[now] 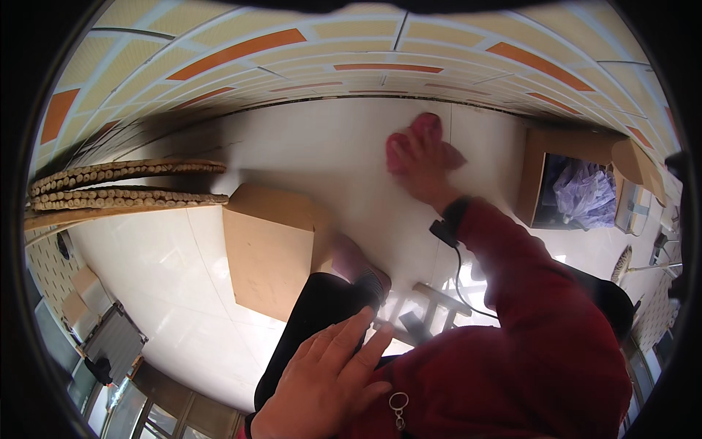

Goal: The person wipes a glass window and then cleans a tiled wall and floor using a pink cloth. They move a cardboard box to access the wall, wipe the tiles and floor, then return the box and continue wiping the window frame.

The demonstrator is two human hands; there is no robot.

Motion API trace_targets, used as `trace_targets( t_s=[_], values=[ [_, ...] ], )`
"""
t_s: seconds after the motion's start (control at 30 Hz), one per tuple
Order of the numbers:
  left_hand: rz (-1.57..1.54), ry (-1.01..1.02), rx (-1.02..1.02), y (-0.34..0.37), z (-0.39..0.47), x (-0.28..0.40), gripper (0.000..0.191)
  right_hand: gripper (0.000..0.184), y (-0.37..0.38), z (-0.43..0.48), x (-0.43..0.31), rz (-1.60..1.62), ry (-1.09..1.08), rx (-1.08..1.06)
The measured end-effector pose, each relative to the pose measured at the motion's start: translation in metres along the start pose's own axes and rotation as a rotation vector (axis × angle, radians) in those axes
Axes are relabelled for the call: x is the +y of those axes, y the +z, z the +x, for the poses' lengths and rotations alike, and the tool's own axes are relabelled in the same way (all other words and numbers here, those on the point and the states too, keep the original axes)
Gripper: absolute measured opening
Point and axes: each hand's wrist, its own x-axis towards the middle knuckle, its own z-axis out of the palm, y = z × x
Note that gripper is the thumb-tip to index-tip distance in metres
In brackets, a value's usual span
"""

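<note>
My right hand (426, 171) reaches forward over the white tiled floor, its fingers on a pair of pinkish-red slippers or shoes (427, 129); blur hides whether it grips them. A dark band with a small black device (443, 232) and a cable sits at that wrist. My left hand (337, 370) is near my body, over my black-trousered leg (307, 329), fingers spread, with nothing seen in it. Close to it, a metal key ring (398, 401) hangs against my dark red top. A foot in a striped sock (368, 282) shows beyond the knee.
A cardboard box (269, 247) stands left of my foot. Round trays edged with cut stalk ends (126, 200) lie at the left. Another cardboard box (532, 192) at the right holds a purplish plastic bag (586, 192). A wooden frame (441, 299) is beside me; a tiled wall rises ahead.
</note>
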Motion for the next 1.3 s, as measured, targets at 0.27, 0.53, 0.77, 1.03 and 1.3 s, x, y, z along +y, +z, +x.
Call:
trace_targets(
  t_s=[0.27, 0.53, 0.77, 1.03, 1.3],
  values=[
    [-0.046, -0.022, 0.083, -0.008, 0.002, -0.005, 0.076, 0.061, 0.084, 0.185, -0.146, -0.003, -0.435, -0.139],
    [-0.001, 0.057, 0.108, -0.007, 0.004, 0.010, 0.074, 0.047, 0.013, 0.123, -0.017, -0.109, -0.326, 0.124],
    [0.055, 0.086, 0.086, 0.005, 0.002, 0.028, 0.073, 0.065, -0.083, -0.023, 0.150, -0.457, 0.201, -0.190],
    [0.154, 0.112, 0.053, 0.025, -0.006, 0.044, 0.077, 0.062, -0.065, -0.123, 0.158, -0.328, 0.384, -0.168],
    [0.199, 0.102, 0.080, 0.037, -0.008, 0.052, 0.072, 0.013, -0.104, -0.256, 0.007, 0.160, 0.169, -0.657]
  ],
)
